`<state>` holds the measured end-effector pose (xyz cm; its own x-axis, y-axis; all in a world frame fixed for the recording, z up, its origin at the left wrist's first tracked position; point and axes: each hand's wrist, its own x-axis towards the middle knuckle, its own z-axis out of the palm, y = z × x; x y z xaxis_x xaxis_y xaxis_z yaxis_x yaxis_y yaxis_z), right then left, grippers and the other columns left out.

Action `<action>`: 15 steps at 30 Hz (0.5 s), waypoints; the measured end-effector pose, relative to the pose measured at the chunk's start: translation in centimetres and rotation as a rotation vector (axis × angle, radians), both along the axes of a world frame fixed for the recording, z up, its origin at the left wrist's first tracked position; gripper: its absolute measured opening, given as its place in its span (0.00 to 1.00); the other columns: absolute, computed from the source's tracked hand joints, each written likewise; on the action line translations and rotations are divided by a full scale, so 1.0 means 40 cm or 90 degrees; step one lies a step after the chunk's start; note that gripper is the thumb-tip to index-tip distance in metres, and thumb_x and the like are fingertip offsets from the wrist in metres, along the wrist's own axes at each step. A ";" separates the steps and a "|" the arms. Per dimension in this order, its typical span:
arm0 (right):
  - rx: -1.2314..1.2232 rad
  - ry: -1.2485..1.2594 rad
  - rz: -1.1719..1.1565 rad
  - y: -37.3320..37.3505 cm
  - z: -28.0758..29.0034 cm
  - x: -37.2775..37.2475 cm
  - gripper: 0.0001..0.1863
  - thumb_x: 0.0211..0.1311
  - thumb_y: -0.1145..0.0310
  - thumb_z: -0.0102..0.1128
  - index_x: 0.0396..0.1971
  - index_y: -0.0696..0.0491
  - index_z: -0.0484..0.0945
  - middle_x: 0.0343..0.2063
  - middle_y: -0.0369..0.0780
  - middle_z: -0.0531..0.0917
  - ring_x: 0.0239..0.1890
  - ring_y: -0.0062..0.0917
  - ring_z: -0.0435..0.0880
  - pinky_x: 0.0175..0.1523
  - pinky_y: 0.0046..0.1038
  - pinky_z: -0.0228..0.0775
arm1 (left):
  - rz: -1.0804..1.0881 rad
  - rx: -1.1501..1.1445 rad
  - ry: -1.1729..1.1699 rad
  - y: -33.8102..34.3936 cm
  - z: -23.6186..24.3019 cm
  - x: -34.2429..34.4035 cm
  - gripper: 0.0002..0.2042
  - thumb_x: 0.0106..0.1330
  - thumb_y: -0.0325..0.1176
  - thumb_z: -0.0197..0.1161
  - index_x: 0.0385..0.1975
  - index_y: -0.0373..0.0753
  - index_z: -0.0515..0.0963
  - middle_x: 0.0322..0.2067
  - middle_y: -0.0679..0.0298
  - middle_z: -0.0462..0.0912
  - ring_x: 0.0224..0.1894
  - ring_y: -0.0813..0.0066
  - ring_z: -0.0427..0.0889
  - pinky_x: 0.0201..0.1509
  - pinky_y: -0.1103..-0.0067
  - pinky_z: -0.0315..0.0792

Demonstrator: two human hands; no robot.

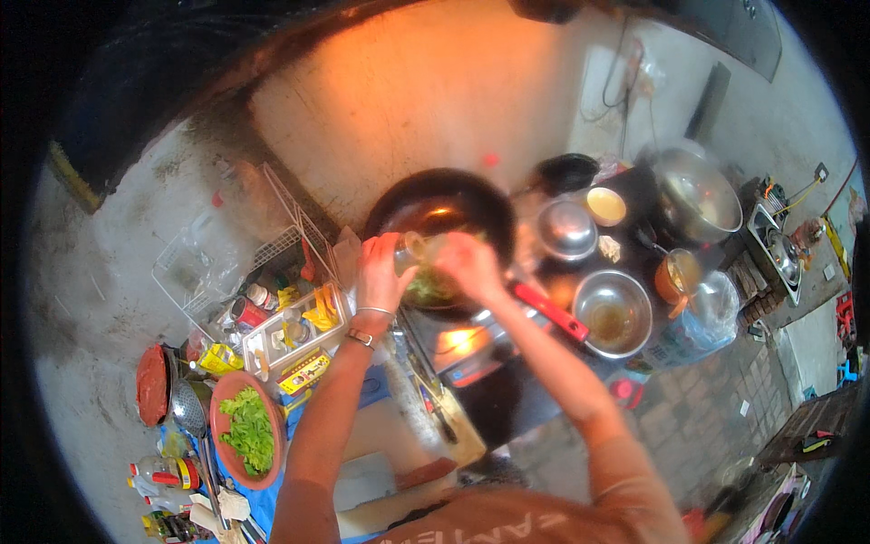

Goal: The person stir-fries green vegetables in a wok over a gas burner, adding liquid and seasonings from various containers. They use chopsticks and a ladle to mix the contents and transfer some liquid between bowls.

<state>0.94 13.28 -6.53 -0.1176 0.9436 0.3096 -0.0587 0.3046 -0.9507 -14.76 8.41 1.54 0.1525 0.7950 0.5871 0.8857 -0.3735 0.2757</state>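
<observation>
A dark wok (pixel 391 210) sits on the stove, its red handle (pixel 555 313) pointing to the lower right. Green food (pixel 430 286) lies in its near part. My left hand (pixel 380 270), with bands at the wrist, is closed round a small jar (pixel 410 252) and holds it tilted over the wok's left side. Right beside the jar's mouth is my right hand (pixel 469 267), also above the wok. Motion blurs its fingers, so whether they hold anything cannot be made out.
Metal bowls (pixel 613 314) and a domed metal lid (pixel 567 230) stand right of the wok. On the left are a white tray of seasonings (pixel 294 337), a pink bowl of green leaves (pixel 246 430) and a skimmer (pixel 188 406). A knife (pixel 437 415) lies below the stove.
</observation>
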 end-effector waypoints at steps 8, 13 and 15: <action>-0.029 0.028 0.051 0.011 -0.007 0.005 0.25 0.41 0.74 0.65 0.43 0.64 0.71 0.27 0.39 0.79 0.29 0.18 0.76 0.37 0.20 0.70 | 0.008 0.006 0.001 0.004 0.000 0.003 0.26 0.37 0.28 0.70 0.41 0.37 0.68 0.38 0.55 0.73 0.44 0.56 0.69 0.49 0.69 0.65; -0.024 -0.057 -0.022 -0.017 0.046 0.002 0.26 0.41 0.74 0.65 0.45 0.64 0.70 0.27 0.39 0.79 0.30 0.18 0.76 0.38 0.20 0.70 | 0.004 0.008 -0.016 0.001 -0.009 -0.003 0.26 0.38 0.29 0.69 0.41 0.38 0.68 0.38 0.58 0.73 0.45 0.58 0.69 0.49 0.68 0.64; -0.058 -0.029 -0.024 -0.026 0.062 0.006 0.26 0.41 0.74 0.65 0.45 0.65 0.70 0.27 0.39 0.79 0.30 0.18 0.76 0.38 0.21 0.70 | 0.020 0.001 -0.010 -0.003 -0.006 -0.002 0.26 0.38 0.29 0.69 0.41 0.38 0.68 0.38 0.58 0.73 0.45 0.58 0.69 0.49 0.68 0.64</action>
